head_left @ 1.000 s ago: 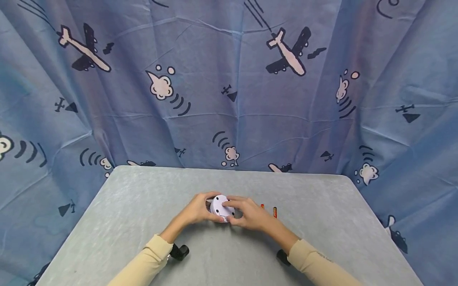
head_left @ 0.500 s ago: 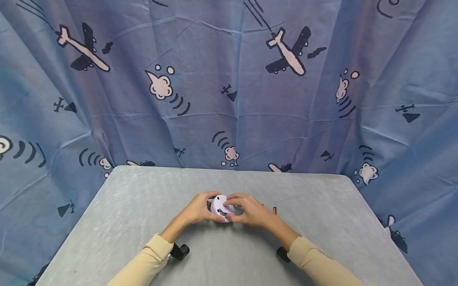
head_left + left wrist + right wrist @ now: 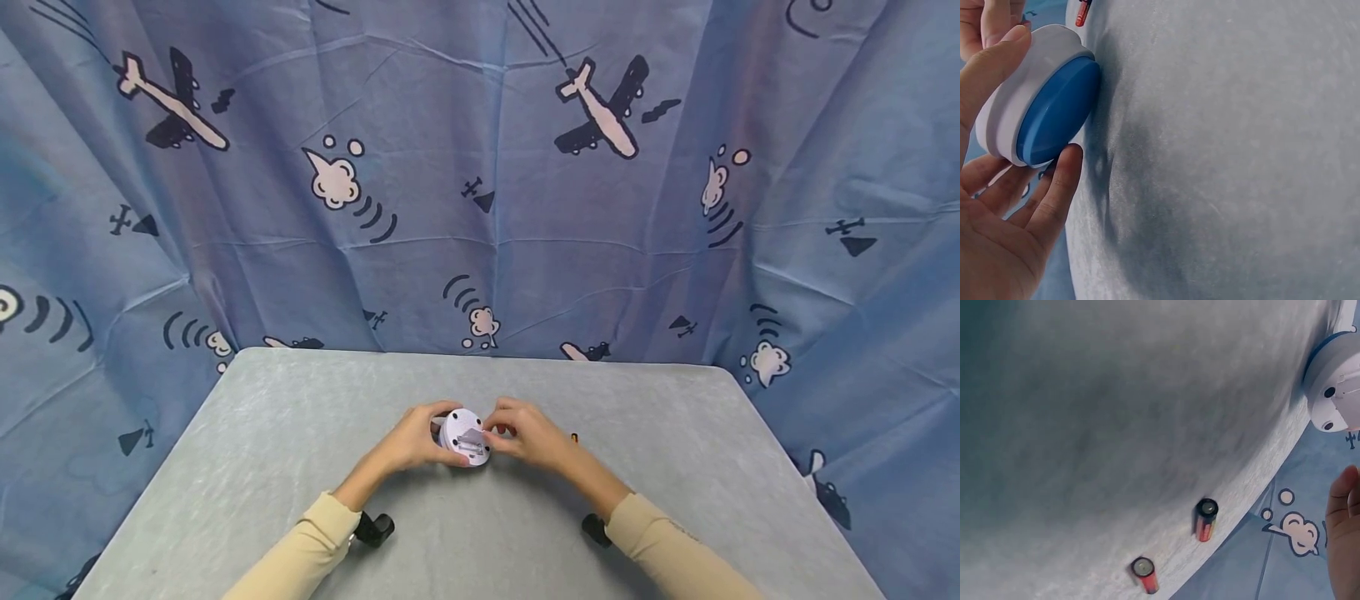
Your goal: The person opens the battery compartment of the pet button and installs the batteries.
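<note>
A blue curtain (image 3: 420, 108) printed with planes and clouds fills the upper part of the head view. Below it the pale grey tabletop (image 3: 315, 408) spreads across the lower half. Two cream sleeves (image 3: 296, 554) reach in from the bottom edge, each with a black wrist piece (image 3: 372, 529) near the cuff.

Near the centre of the head view, the person's left grip (image 3: 418, 437) is curved around a round white device (image 3: 462, 422), thumb on the near side and fingers on the far side. The right grip (image 3: 531, 433), just to the right, has thumb and forefinger drawn together, pinching the edge of a small pale flap (image 3: 472, 434) that stands up from the device's back. Under the flap lies a shallow recess (image 3: 470, 448); what it contains is too small to make out.

The left wrist view, at upper left, shows the device's other face, a glossy blue dome (image 3: 1063, 109) hidden from the head camera. The right wrist view has the device cut off at upper right and two red-and-black batteries, one at lower centre right (image 3: 1207, 519) and another at the bottom centre (image 3: 1146, 575). Dark dots (image 3: 1330, 392) mark the device's white back.
</note>
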{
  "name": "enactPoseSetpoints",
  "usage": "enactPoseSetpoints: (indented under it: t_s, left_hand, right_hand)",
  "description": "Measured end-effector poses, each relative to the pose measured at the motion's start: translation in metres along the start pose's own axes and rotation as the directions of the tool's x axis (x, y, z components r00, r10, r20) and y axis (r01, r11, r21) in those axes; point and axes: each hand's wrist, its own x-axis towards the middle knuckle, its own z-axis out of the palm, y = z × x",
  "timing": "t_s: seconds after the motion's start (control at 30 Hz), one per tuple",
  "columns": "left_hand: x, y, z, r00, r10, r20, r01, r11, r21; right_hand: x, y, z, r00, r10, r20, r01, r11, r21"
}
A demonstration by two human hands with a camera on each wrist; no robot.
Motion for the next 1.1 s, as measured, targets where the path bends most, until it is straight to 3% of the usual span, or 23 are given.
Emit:
enactPoseSetpoints:
  t_s: [0.17,0.47,0.63,0.9,1.1]
  left_hand:
    - [0.001,0.0,0.001,1.0,-0.009,-0.001,0.009,1.0,-0.008]
    - [0.001,0.001,0.002,1.0,-0.012,-0.004,0.012,1.0,-0.009]
    - [0.001,-0.001,0.002,1.0,-0.005,-0.001,0.005,1.0,-0.008]
    - [-0.002,-0.001,0.0,1.0,-0.001,-0.009,0.0,1.0,-0.018]
    - [-0.002,-0.002,0.002,1.0,0.015,-0.019,-0.015,1.0,-0.009]
  right_hand:
    - [-0.006,0.003,-0.011,0.995,0.098,0.004,-0.099,0.994,0.041]
    - [-0.035,0.01,-0.031,0.988,0.155,-0.004,-0.155,0.987,-0.039]
    - [-0.055,0.012,-0.038,0.987,0.157,0.025,-0.154,0.985,-0.078]
    - [-0.078,0.01,-0.039,0.997,0.073,0.025,-0.07,0.991,-0.116]
    - [-0.086,0.008,-0.037,0.994,0.104,0.03,-0.1,0.989,-0.112]
